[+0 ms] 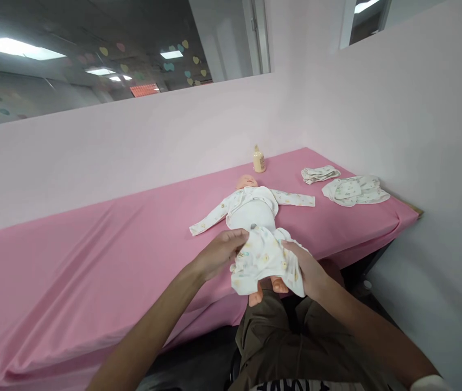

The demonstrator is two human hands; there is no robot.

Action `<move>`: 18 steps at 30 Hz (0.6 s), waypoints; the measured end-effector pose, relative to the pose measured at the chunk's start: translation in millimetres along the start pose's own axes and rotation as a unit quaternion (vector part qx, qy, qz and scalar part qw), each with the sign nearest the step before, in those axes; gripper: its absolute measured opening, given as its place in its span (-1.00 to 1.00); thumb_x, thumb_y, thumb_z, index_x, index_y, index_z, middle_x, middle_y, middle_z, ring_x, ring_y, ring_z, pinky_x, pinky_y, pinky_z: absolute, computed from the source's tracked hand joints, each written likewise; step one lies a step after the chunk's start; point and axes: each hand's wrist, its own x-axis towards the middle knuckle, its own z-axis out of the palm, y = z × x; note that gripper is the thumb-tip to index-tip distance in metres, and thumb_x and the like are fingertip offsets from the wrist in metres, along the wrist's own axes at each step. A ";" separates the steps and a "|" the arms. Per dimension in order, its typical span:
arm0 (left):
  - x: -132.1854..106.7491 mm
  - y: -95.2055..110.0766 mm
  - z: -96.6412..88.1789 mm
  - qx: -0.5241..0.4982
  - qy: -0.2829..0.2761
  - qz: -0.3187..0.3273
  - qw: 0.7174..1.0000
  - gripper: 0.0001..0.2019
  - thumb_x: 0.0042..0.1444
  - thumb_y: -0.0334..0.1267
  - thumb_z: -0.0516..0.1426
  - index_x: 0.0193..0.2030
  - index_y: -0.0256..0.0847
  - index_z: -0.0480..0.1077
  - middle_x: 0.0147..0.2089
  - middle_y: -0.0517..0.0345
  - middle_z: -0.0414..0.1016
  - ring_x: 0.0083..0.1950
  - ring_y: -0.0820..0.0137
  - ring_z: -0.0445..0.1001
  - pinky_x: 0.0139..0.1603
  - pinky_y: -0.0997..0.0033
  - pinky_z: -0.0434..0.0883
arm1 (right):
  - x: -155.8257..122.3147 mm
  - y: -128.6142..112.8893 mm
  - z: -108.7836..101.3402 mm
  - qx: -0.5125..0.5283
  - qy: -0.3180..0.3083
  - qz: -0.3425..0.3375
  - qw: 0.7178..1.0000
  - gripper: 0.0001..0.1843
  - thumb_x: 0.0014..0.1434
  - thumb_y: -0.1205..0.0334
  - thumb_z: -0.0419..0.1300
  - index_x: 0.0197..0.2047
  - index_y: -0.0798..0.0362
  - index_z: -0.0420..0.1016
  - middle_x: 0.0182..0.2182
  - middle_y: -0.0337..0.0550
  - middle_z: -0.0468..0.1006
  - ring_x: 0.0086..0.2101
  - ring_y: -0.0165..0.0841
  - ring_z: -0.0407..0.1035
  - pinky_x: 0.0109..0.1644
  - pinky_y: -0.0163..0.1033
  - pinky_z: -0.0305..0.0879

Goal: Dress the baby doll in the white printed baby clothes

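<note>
The doll's feet (255,295) poke out at the near end, below the little pants (265,255). The pants lie over the doll's legs. They look thin and light, so they should bend and bunch easily and won't break. They may flop or twist if only one side is held, so the top edge, one hand at each side, seems the best place to grab. The left hand (228,243) pinches the top edge on one side. The right hand (306,266) pinches the other side; some of its fingers are hidden. Past the pants is the white belly of the doll (251,215), with a shirt (258,193) pushed up above it. The counter (153,233) is under the doll. Folded clothes (355,191) sit right of the doll, and a bottle (259,162) stands beyond its head.
</note>
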 end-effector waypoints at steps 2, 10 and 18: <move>-2.5 4.4 9.2 0.089 -0.057 -0.020 0.994 -0.66 0.11 -0.02 0.19 -0.45 -0.26 0.29 -0.48 0.29 0.18 -0.46 0.55 0.10 -0.44 0.52 0.08 | 4.1 5.8 5.6 -0.033 -0.014 0.045 0.998 -0.56 -0.09 -0.12 0.33 -0.35 0.10 0.47 -0.62 -0.21 0.52 -0.73 -0.40 0.26 -0.70 -0.32 0.10; 1.8 2.0 9.3 0.169 -0.091 -0.038 0.981 -0.54 0.07 0.04 0.20 -0.56 -0.23 0.12 -0.51 0.33 -0.06 -0.46 0.54 -0.10 -0.46 0.44 -0.12 | 5.3 -1.2 29.7 -0.001 0.056 0.047 0.997 -0.78 -0.05 0.17 0.30 -0.35 0.10 0.46 -0.63 -0.23 0.49 -0.73 -0.43 0.25 -0.70 -0.37 0.01; 23.9 -10.9 3.3 -0.053 0.048 -0.068 0.995 -0.83 0.03 -0.25 0.25 -0.30 -0.32 0.43 -0.23 0.01 0.48 -0.18 0.38 0.48 -0.08 0.38 0.40 | -3.8 3.2 35.1 0.108 -0.018 -0.035 0.993 -0.76 -0.13 0.24 0.38 -0.52 0.09 0.37 -0.63 -0.31 0.41 -0.60 -0.48 0.30 -0.54 -0.38 0.23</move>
